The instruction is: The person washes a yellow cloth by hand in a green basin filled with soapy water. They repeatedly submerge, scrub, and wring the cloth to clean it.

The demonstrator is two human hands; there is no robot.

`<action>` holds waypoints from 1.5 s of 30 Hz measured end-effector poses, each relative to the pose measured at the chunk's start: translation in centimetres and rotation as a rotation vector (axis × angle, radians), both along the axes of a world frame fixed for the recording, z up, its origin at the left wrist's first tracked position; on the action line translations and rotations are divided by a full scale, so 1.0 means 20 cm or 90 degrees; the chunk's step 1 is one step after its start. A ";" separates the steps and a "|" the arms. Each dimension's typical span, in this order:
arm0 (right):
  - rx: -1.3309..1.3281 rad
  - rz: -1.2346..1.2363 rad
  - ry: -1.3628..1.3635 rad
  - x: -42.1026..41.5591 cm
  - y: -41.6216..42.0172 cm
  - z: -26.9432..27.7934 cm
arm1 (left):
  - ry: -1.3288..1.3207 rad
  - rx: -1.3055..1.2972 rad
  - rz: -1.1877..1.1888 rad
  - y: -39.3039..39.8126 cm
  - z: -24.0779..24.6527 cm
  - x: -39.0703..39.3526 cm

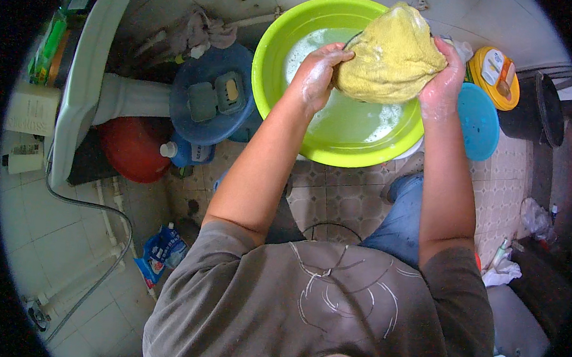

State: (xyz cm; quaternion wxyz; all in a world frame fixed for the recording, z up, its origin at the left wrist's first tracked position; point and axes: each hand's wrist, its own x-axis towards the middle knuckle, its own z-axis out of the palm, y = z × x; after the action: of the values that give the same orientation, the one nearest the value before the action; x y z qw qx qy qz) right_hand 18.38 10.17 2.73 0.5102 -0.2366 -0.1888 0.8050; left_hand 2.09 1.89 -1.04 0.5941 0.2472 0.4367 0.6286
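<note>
Both hands hold up a wet yellow cloth (389, 58) over a lime-green plastic basin (271, 97). My left hand (318, 76) pinches its left edge between thumb and fingers, with suds on the back of the hand. On the cloth's right side my right hand (444, 80) grips the edge, also wet and soapy. Below the cloth the basin holds cloudy, soapy water (349, 126) with patches of white foam. The cloth hides part of the basin's far rim.
Left of the basin are a blue tub (211, 131) containing a soap box (202, 101), a blue bottle (188, 153), a red basin (134, 149) and a white pedestal sink (85, 76). At right stand a turquoise basin (478, 123), a yellow-lidded container (506, 95) and a black bucket (527, 113).
</note>
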 end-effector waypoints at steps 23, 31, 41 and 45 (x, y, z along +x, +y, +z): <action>0.030 0.278 -0.209 -0.09 -0.08 -0.11 | -0.129 0.158 -0.089 -0.01 0.09 0.03; -0.057 0.045 -0.111 -0.04 0.03 -0.11 | 0.315 -0.107 -0.149 -0.02 0.02 0.02; -0.021 0.137 -0.017 -0.15 -0.12 -0.40 | 0.897 0.140 0.076 -0.10 0.10 0.32; -0.098 0.018 -0.151 -0.36 -0.45 -0.23 | 0.667 -0.022 0.309 0.01 0.01 0.04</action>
State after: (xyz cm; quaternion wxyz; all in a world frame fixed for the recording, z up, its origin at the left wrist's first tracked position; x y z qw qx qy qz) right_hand 11.28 1.15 -1.78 0.4534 -0.3656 -0.1887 0.7907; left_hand 2.94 2.01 -0.79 0.1415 0.4082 0.7272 0.5334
